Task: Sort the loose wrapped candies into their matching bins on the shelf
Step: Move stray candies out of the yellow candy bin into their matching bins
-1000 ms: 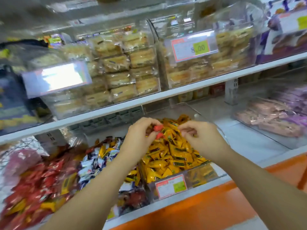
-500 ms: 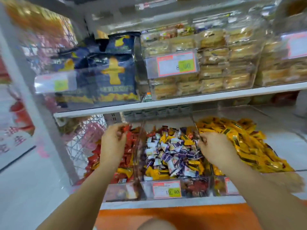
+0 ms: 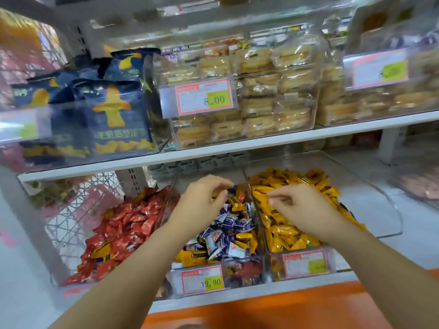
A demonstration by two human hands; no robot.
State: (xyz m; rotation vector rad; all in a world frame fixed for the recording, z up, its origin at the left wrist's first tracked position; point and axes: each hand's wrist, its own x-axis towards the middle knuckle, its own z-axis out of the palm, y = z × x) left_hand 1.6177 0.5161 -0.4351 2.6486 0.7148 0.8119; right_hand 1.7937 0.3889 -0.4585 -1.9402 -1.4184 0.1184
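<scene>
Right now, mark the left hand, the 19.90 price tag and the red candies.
left hand (image 3: 202, 203): head view, back of the hand.
19.90 price tag (image 3: 203, 280): head view, middle of the label.
red candies (image 3: 126, 224): head view, middle of the pile.

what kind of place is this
Likely a shop's snack aisle: a clear plastic bin of yellow wrapped candies, a red-bordered price tag, and clear-wrapped cakes stacked on the white shelf above.

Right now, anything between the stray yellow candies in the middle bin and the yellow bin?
Only the clear divider between middle bin and yellow bin; strays must go over it. Right hand hovers above the latter.
</scene>
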